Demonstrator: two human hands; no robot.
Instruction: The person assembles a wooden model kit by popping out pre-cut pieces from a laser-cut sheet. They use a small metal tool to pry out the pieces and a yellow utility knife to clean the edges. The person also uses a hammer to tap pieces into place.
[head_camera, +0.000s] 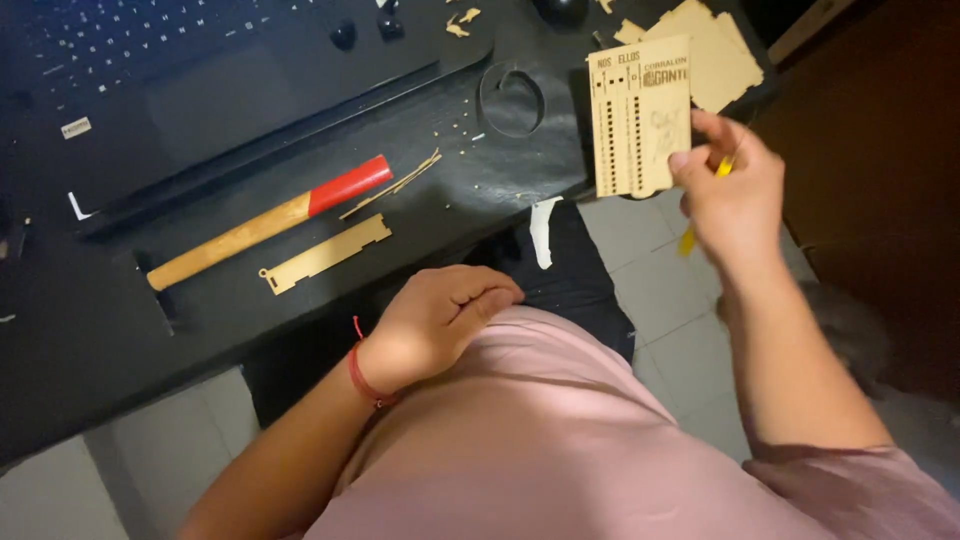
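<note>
My right hand (733, 195) holds up a thin laser-cut wooden panel (638, 115) with rows of small holes, pinched at its lower right corner. The same hand also grips a yellow pencil-like tool (690, 238) that pokes out below the fingers. My left hand (437, 320) rests curled against my pink shirt, fingers closed with nothing in them, a red thread around the wrist. A narrow wooden strip (325, 254) lies on the black desk (80, 340) to the left of it.
A hammer with a wooden shaft and red end (268, 222) lies across the desk. A dark laptop (180, 70) sits at the back left. A black ring (511, 99) and more cut wooden sheets (715, 55) lie at the back right. Tiled floor shows below.
</note>
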